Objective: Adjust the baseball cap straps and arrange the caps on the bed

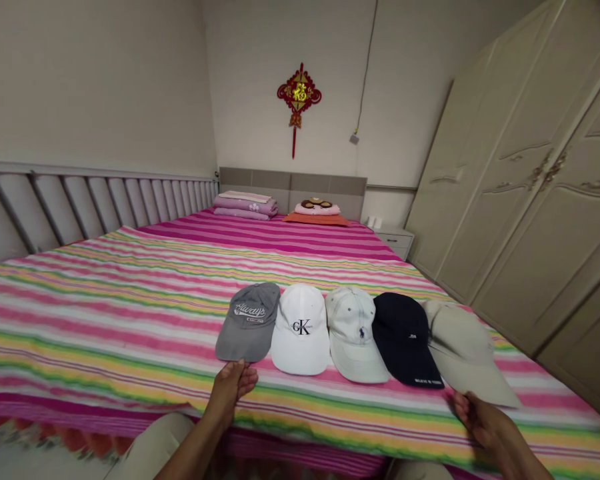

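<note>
Several caps lie in a row on the striped bed sheet: a grey cap, a white cap, a pale cap, a dark navy cap and a beige cap. My left hand rests on the sheet with its fingertips at the brim of the grey cap, holding nothing. My right hand lies near the bed's front edge, just below the beige cap's brim, fingers loosely curled and empty.
Folded purple bedding and an orange-and-pink pillow stack sit at the headboard. A padded rail runs along the left wall. A tall wardrobe stands on the right, with a nightstand beside it.
</note>
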